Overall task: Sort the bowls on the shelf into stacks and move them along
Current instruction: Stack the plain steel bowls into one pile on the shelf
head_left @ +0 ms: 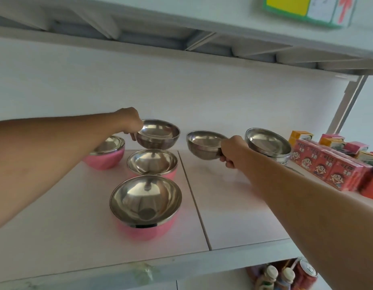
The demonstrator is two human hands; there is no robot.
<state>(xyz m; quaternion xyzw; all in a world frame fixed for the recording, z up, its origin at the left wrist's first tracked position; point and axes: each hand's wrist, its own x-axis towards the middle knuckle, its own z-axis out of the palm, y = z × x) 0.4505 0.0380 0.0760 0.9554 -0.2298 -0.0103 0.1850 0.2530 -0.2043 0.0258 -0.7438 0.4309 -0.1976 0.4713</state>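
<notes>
Left hand [130,122] pinching rim of steel bowl [158,133], holding it above middle pink bowl [152,163] on shelf [233,216]. Right hand [232,149] gripping second steel bowl [203,144] by rim, lifting it just left of steel stack [269,144].

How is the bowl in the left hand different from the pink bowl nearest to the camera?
The bowl in the left hand is plain steel outside; the nearest pink bowl has a pink outer shell. The held bowl is lifted off the shelf, gripped at its rim by the left hand, while the pink bowl rests on the shelf untouched. The held bowl looks shallower. Both are round, open side up, with shiny steel insides.
</notes>
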